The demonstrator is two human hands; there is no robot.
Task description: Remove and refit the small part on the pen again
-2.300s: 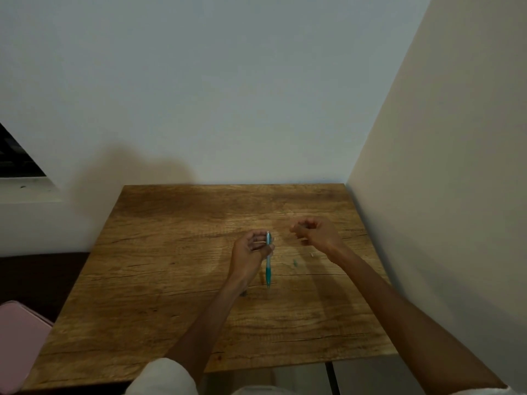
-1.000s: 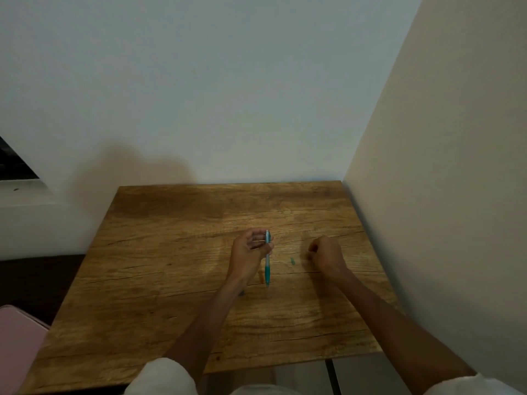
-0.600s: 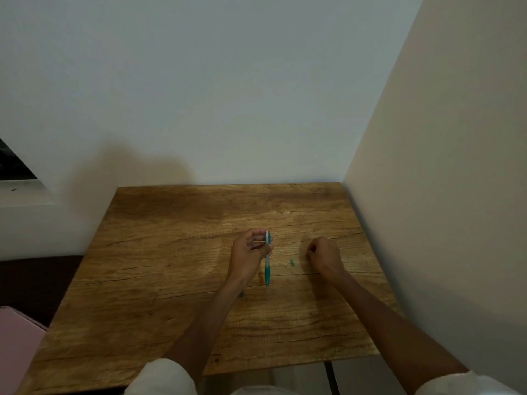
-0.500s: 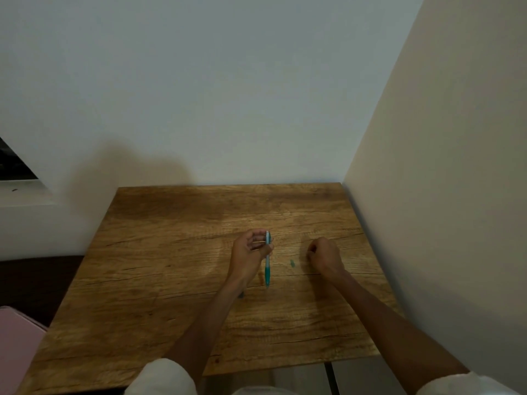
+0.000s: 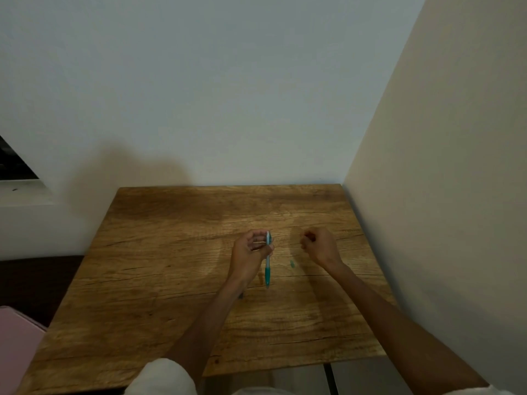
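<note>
My left hand (image 5: 247, 256) grips a teal and white pen (image 5: 267, 260), held upright above the middle of the wooden table (image 5: 159, 280) with its teal end down. A small teal piece (image 5: 292, 263) lies on the table just right of the pen. Beyond that piece is my right hand (image 5: 318, 246), with its fingers curled tight and the fingertips pressed together. I see nothing between those fingers; anything tiny there is hidden.
The table stands in a corner, with a pale wall behind it and a beige wall (image 5: 442, 195) along its right edge. A pink object (image 5: 17, 343) sits low at the left, beside dark floor. A window ledge (image 5: 20, 189) is at far left.
My right hand has come off the table beside the teal piece and shifted slightly up and left. The left hand and the pen have stayed put.
</note>
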